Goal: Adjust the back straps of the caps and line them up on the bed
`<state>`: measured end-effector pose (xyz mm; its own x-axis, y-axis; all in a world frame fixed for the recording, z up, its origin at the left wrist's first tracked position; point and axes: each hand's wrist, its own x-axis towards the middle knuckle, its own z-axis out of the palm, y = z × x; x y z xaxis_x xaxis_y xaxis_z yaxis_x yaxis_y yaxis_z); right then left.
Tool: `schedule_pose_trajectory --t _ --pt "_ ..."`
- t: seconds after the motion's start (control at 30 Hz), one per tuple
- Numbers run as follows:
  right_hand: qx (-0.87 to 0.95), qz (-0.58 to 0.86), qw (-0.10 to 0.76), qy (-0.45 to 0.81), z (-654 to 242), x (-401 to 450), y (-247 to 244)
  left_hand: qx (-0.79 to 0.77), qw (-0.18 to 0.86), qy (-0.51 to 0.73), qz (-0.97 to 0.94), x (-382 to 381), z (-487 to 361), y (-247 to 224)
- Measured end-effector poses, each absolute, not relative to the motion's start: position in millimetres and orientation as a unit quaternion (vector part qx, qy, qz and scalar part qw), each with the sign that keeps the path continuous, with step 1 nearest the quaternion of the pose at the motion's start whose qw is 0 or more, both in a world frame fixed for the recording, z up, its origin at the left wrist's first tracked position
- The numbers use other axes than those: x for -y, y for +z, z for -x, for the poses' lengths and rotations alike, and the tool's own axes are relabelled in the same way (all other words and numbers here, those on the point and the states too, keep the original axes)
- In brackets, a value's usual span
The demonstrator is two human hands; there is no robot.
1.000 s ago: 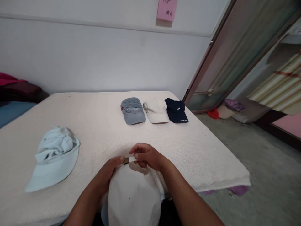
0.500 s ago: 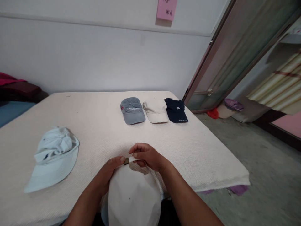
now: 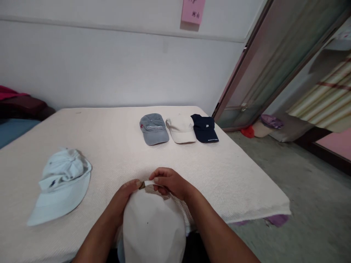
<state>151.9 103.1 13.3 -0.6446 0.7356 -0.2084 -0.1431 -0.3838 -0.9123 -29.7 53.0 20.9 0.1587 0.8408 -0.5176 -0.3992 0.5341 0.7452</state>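
A white cap (image 3: 154,226) is at the bottom centre, its back opening and strap facing away from me. My left hand (image 3: 126,195) pinches the cap's edge beside a small brownish buckle (image 3: 142,185). The fingers of my right hand (image 3: 169,182) are closed on the white strap (image 3: 149,182), right of the buckle. A pale blue cap (image 3: 64,182) with a crumpled crown lies to the left. Farther back, a grey cap (image 3: 154,129), a cream cap (image 3: 181,128) and a navy cap (image 3: 205,128) sit side by side, brims toward me.
The caps lie on a bed or table with a cream textured cover (image 3: 115,142). A white wall (image 3: 109,69) stands behind it. Dark red and blue items (image 3: 20,107) are at the far left. At the right are a sliding door, the floor and a bin (image 3: 263,128).
The white cap and my left hand have shifted slightly left. A longer piece of the strap shows between the buckle and my right hand, which has barely moved.
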Motion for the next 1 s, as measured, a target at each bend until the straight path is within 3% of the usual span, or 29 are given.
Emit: schedule_pose_trajectory --t 0.3,0.7,1.0 --pt "0.438 0.357 0.304 0.767 -152 -108 9 -0.488 0.749 0.432 -0.12 -56 42 33" --pt "0.404 0.331 0.324 0.789 -148 -109 14 -0.411 0.775 0.395 -0.272 -49 38 28" --pt "0.431 0.346 0.299 0.778 -153 -105 23 -0.413 0.741 0.522 -0.083 -51 47 34"
